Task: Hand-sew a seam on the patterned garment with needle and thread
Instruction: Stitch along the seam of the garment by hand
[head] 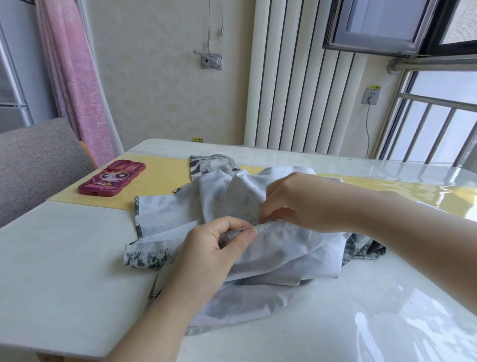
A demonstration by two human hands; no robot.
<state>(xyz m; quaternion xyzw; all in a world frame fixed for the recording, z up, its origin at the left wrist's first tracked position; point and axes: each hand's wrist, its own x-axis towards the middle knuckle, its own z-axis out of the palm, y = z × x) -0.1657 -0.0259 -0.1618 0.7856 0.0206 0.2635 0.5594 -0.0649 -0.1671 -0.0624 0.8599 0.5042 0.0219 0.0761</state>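
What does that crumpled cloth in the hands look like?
The garment is thin cloth, pale grey-white with darker grey patterned edges. It lies crumpled on the white table, its far part over the yellow mat. The left hand pinches a raised fold of its edge; the right hand pinches the same edge beside it.

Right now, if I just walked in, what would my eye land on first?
Two hands meeting over a crumpled patterned garment in the middle of the white table: the left hand pinches a folded edge, and the right hand pinches the same edge just beside it; no needle is discernible. Next, the bright pink cartoon phone case lying on the yellow mat at the far left.
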